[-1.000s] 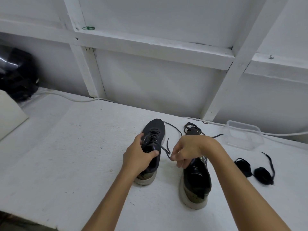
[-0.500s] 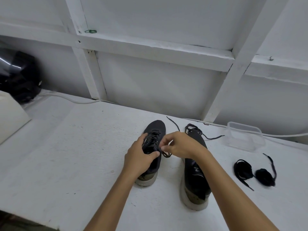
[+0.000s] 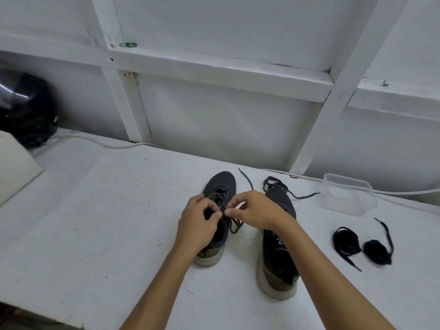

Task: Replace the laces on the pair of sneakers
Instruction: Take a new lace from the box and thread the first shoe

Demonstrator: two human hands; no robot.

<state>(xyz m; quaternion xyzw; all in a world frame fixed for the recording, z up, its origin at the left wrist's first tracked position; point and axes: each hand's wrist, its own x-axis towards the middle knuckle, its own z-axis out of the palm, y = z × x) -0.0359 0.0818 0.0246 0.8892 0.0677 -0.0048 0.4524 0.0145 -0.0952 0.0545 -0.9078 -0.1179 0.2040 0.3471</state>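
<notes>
White boards and crossed beams close off the back, and below them runs the white table (image 3: 100, 210) where everything sits. Taking the left sneaker (image 3: 220, 203) as the marker: a second sneaker, the right sneaker (image 3: 278, 248), stands just beside it, so two shoes in all; one clear plastic tub (image 3: 347, 197) lies well off past that second shoe, and nearer the front edge on that same side sit two coiled black spare laces (image 3: 362, 244). One dark rounded object (image 3: 26, 110) sits far off on the opposite side, against the wall. Both hands are at the marker shoe's throat: the left hand (image 3: 197, 225) is curled over the tongue with its fingertips pinching the old lace (image 3: 234, 223), and the right hand (image 3: 256, 210) meets it thumb to finger, nipping that same lace narrowly. The trouble I'd expect is the lace snagging in an eyelet if it's tugged sideways, dragging the light shoe along the table, or the slack loop below the hands knotting. The second shoe's lace trails loose by its toe and could tangle too.
</notes>
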